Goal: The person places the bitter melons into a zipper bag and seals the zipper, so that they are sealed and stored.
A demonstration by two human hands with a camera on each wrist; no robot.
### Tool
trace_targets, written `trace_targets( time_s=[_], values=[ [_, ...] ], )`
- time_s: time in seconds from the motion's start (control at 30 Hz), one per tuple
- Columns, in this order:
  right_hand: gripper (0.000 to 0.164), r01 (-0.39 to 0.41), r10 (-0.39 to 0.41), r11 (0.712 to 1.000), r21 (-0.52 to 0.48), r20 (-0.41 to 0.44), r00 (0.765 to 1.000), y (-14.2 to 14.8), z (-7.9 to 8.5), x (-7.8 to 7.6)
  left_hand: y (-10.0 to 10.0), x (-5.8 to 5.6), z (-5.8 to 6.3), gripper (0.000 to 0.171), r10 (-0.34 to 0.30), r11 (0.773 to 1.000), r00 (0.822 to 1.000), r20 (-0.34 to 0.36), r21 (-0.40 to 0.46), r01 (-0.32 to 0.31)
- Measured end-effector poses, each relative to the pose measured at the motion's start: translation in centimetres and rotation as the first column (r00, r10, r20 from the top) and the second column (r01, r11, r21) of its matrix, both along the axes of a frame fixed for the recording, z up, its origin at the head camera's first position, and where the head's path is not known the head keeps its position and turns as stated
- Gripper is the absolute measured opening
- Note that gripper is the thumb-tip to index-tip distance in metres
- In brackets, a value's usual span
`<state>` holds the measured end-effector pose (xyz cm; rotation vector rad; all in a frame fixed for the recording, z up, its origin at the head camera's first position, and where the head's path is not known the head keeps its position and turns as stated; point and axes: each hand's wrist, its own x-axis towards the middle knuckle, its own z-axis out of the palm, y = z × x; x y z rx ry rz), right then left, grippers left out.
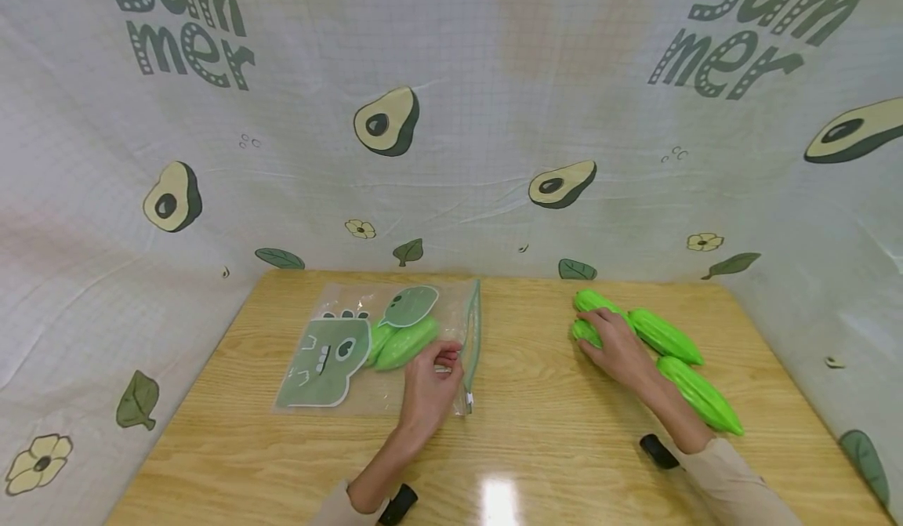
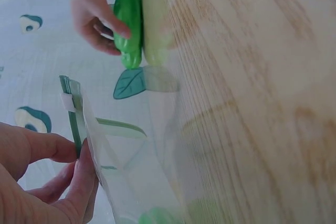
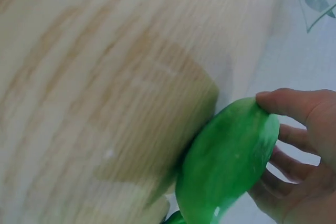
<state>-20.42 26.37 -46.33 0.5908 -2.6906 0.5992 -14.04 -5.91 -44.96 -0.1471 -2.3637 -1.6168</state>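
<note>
A clear zipper bag (image 1: 384,391) with a green cartoon dinosaur print lies flat on the wooden table, two green gourds (image 1: 405,344) inside it. My left hand (image 1: 432,381) pinches the bag's open-end edge between thumb and fingers, beside the green zip strip (image 2: 75,114) with its white slider (image 2: 67,102). Over on the right, my right hand (image 1: 621,350) holds a bright green ridged gourd (image 3: 226,163), thumb at its tip and fingers along its far side. In the head view this gourd is partly hidden by the hand.
Close around the right hand lie more green gourds: one behind it (image 1: 596,300), one beyond the wrist (image 1: 665,335) and one beside the forearm (image 1: 700,395). A whitish cloth (image 1: 466,220) printed with avocados and leaves hangs along the back and sides of the table (image 1: 525,400).
</note>
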Motion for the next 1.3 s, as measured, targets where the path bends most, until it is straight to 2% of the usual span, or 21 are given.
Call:
trace_targets(
  time_s=[0.43, 0.7, 1.07, 1.3],
  values=[
    [0.047, 0.026, -0.026, 1.000, -0.009, 0.043, 0.999, -0.4, 1.5, 0.2, 0.0, 0.0, 0.1, 0.019, 0.003, 1.000, 1.000, 0.013, -0.001, -0.003],
    [0.044, 0.037, -0.033, 0.999, -0.039, 0.102, 0.994, -0.5, 2.5, 0.4, 0.0, 0.0, 0.1, 0.018, 0.002, 1.000, 1.000, 0.019, 0.007, -0.002],
    [0.048, 0.031, -0.007, 0.991, -0.131, 0.181, 0.983, -0.7, 3.6, 0.1, 0.0, 0.0, 0.0, 0.019, -0.007, 1.000, 1.000, 0.013, -0.004, 0.007],
    [0.047, 0.031, 0.003, 0.985, -0.170, 0.194, 0.981, -0.7, 4.0, 0.0, 0.0, 0.0, -0.1, 0.020, -0.007, 1.000, 1.000, 0.014, -0.004, 0.007]
  ],
)
